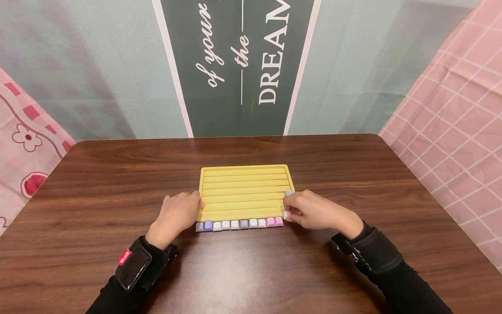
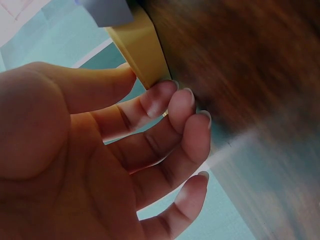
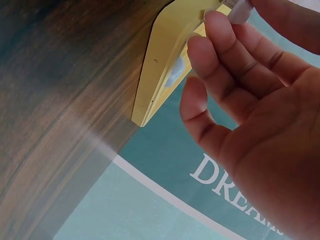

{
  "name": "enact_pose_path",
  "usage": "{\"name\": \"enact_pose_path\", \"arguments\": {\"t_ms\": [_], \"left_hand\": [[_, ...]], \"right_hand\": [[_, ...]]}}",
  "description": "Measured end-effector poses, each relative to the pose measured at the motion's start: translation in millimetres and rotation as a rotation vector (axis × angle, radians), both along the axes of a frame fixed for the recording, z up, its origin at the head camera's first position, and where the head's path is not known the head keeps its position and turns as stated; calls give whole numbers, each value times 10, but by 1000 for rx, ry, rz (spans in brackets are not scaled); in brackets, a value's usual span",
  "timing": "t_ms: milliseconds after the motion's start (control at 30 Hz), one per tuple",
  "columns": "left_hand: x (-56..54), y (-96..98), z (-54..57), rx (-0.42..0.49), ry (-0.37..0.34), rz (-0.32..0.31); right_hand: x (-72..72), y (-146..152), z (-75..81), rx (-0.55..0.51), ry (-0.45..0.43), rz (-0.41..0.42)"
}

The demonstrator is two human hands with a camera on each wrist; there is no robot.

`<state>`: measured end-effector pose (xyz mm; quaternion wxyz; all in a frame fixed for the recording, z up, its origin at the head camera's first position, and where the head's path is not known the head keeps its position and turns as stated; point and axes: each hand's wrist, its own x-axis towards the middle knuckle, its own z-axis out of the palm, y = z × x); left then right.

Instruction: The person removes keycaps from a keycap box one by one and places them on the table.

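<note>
A yellow tray with long parallel ridges lies on the table. My left hand grips its left edge near the front, thumb and index finger on either side of the wall in the left wrist view. At the front right corner, my right hand pinches a white keycap between thumb and index finger; the right wrist view shows this keycap at the top. One pale blue keycap sits inside the tray at the right wall, partly covered by that hand.
Along the tray's front edge runs a row of several keycaps, from a grey one and a purple one through white ones to pink ones. Brown wooden table surrounds the tray; a printed curtain hangs behind.
</note>
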<state>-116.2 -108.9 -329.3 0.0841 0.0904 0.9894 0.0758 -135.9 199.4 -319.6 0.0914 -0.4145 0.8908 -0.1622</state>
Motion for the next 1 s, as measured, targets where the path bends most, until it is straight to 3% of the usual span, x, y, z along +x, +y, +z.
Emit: {"name": "enact_pose_path", "arguments": {"t_ms": [167, 1000], "left_hand": [[0, -2, -2, 5, 5, 2], [11, 1, 6, 3, -1, 0]], "right_hand": [[17, 1, 7, 23, -18, 8], [91, -3, -65, 77, 66, 20]]}}
